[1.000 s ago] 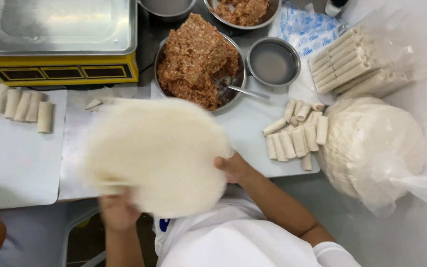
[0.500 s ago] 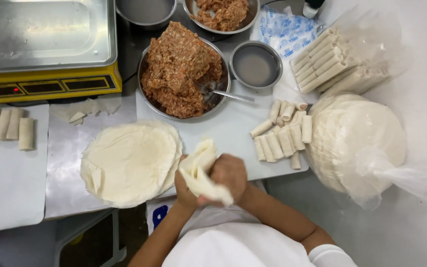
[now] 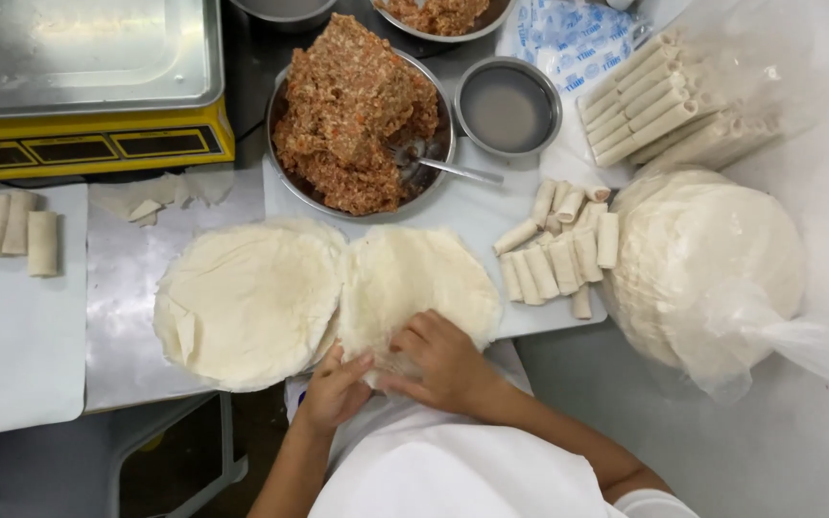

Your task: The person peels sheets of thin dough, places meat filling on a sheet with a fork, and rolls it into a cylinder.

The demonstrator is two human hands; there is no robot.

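A single round wrapper sheet (image 3: 424, 278) lies spread on the white board in front of me. My left hand (image 3: 336, 388) and my right hand (image 3: 443, 363) press on its near edge, fingers pinching the thin sheet. Just left of it rests a stack of round wrappers (image 3: 247, 302) on the steel counter. Behind the sheet stands a metal bowl of minced orange-brown filling (image 3: 352, 115) with a fork (image 3: 448, 170) in it.
Finished rolls (image 3: 558, 254) lie in a pile to the right, more rolls (image 3: 7, 225) on a white board at left. A bagged wrapper stack (image 3: 707, 269), a bag of rolls (image 3: 669, 105), a small bowl of liquid (image 3: 509, 107) and a yellow scale (image 3: 88, 82) surround the spot.
The wrapper stack held up a second ago now lies on the counter. The crumpled sheet I was peeling in both hands is now spread flat beside it.
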